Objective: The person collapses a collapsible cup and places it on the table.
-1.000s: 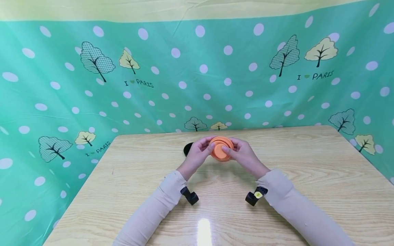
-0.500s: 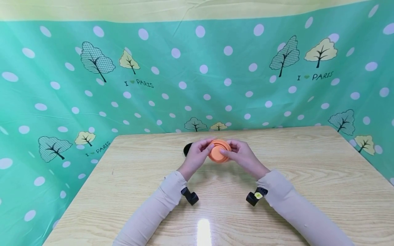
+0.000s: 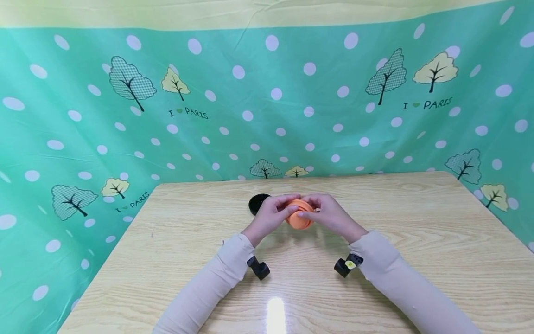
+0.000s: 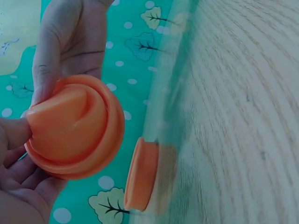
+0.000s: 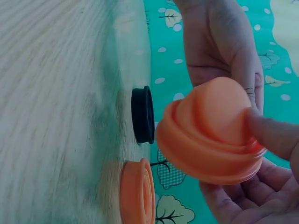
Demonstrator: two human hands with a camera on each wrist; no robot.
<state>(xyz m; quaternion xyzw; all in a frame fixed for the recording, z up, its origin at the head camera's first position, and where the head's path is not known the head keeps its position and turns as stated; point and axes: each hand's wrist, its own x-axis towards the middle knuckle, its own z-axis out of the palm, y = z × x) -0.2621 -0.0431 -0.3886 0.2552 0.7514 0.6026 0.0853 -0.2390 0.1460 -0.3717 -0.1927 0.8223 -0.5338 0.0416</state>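
Note:
In the head view an orange collapsible silicone cup (image 3: 299,220) is held up above the table between both hands. Its base side faces the wearer, and its folded rings look lopsided in both wrist views. My left hand (image 3: 271,215) grips the cup's left edge, thumb on the base side and fingers behind. Opposite it, my right hand (image 3: 331,215) pinches the right edge with its thumb pressed on the base. Behind them a second flat orange round piece (image 4: 142,175) with a rim rests on the table; the hands hide it in the head view.
A black round ringed piece (image 3: 257,202) lies on the table just beyond the left hand, beside the second orange piece in the right wrist view. The wooden table (image 3: 200,278) runs back to a green dotted curtain (image 3: 233,93). Each wrist carries a black camera mount (image 3: 260,269).
Both hands have lowered slightly with the cup and drawn it a little nearer. The cup's tilt has changed under the thumbs, and more of the black piece shows.

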